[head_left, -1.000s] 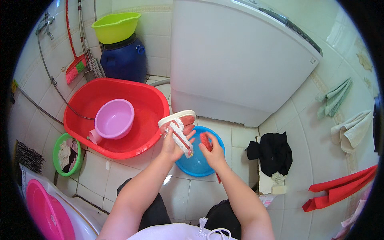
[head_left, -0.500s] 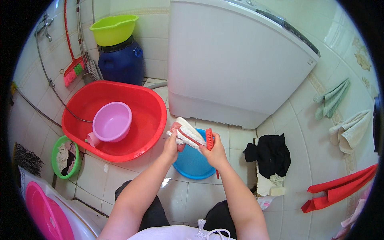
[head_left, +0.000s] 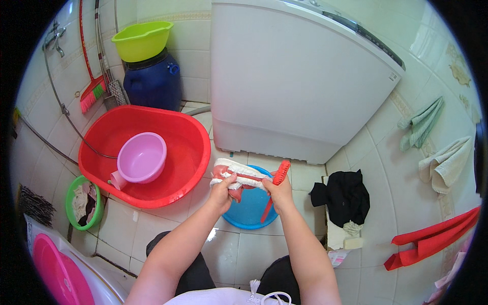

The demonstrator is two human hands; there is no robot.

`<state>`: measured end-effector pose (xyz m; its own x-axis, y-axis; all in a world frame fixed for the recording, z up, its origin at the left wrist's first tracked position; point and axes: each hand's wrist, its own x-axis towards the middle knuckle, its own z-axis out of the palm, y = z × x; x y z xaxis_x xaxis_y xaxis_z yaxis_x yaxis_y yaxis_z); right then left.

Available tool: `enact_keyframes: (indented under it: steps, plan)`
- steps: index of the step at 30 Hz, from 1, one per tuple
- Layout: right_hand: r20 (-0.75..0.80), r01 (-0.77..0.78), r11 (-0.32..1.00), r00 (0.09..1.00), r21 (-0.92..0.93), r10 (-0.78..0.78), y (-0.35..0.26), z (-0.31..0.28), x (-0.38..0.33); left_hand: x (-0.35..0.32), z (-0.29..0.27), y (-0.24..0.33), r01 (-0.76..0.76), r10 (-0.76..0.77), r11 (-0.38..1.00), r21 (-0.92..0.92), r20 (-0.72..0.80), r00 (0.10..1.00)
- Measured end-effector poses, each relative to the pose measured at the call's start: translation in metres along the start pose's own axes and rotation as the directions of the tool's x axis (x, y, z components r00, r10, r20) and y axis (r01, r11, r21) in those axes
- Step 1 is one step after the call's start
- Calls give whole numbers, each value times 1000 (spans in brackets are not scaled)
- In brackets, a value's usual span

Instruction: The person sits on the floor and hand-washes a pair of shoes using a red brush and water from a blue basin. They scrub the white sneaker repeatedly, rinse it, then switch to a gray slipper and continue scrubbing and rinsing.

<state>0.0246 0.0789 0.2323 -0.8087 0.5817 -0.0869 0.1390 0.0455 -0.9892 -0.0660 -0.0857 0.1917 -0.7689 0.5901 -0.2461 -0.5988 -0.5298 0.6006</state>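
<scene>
Over a blue basin (head_left: pixel 243 215) on the floor, I hold what looks like a red-and-white shoe (head_left: pixel 247 169) tipped on its side. My left hand (head_left: pixel 221 196) is closed around its left part, where soft pinkish-red material hangs down. The right end is pinched by my right hand (head_left: pixel 281 195), which also keeps a red scrubbing brush (head_left: pixel 281 172) in its grip. The brush head points up and its handle slants down over the basin. My fingers partly hide the shoe.
Left stands a big red tub (head_left: pixel 195 175) with a purple basin (head_left: pixel 142 156) and a pink cup (head_left: pixel 118 180). A green basin (head_left: pixel 99 209) holds clothes. Ahead is a white washing machine (head_left: pixel 300 81). Black cloth (head_left: pixel 346 197) lies on a low stand at right.
The shoe has turned flatter and its right end has shifted right. The brush has tilted and moved right, so its handle now shows below my right hand.
</scene>
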Motion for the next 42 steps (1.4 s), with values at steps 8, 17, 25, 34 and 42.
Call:
enact_keyframes:
  steps: [8, 17, 25, 34, 42]
  plan:
    - [-6, 148, 909, 987, -390, -163, 10, -4, 13, -4, 10, -1, -17, -14, 991, -135, -227, 974]
    - [309, 409, 565, 913, -717, -268, -7, 54, -21, 0, 3, -28, -95, 47, 981, -169, -271, 961]
    - [277, 262, 582, 959, -770, -65, 12, 64, -15, 9, -9, -59, -154, 104, 985, -71, -466, 879]
    - [85, 99, 672, 995, -734, -53, 22, 45, -1, 6, -5, -58, -201, 200, 978, 48, -472, 859]
    - [127, 66, 683, 991, -728, 40, 41, 52, 0, 7, -8, -57, -97, 131, 991, 97, -473, 871]
